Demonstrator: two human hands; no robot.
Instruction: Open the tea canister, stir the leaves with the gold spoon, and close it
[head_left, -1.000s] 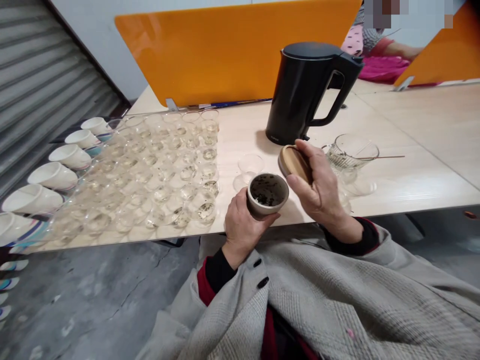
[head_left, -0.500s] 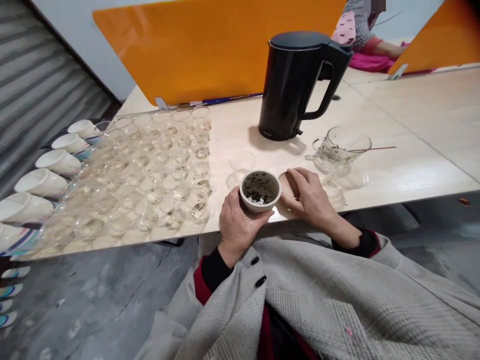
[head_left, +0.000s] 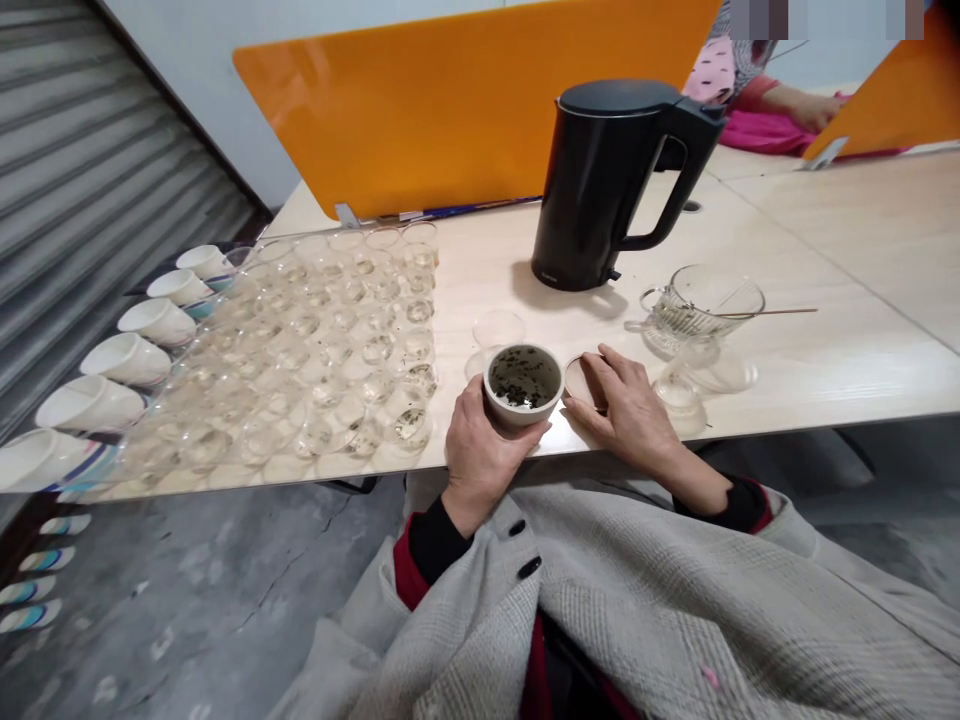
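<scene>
My left hand (head_left: 484, 455) wraps round a small pale ceramic cup (head_left: 517, 412) at the table's front edge. Dark bits like tea leaves lie in liquid inside it. Just right of the cup, my right hand (head_left: 634, 412) rests low over the table, its thumb and fingers about a round, thin-rimmed brownish piece (head_left: 579, 378). The hand covers much of that piece, so I cannot tell whether it is a lid or a cup. Behind the cup stand small clear plastic cups (head_left: 499, 326).
Rows of clear plastic cups (head_left: 337, 350) holding dark bits fill the left, beside tipped paper cups (head_left: 127, 358). A black kettle (head_left: 592, 190) stands behind my hands, a glass cup (head_left: 705, 310) with a thin stick to the right. Past the orange divider (head_left: 450, 120) is another person's hand (head_left: 817, 112).
The view has shifted, so the table things sit farther right and a little lower. My right hand has drawn slightly away from the ceramic cup. My left hand keeps its hold.
</scene>
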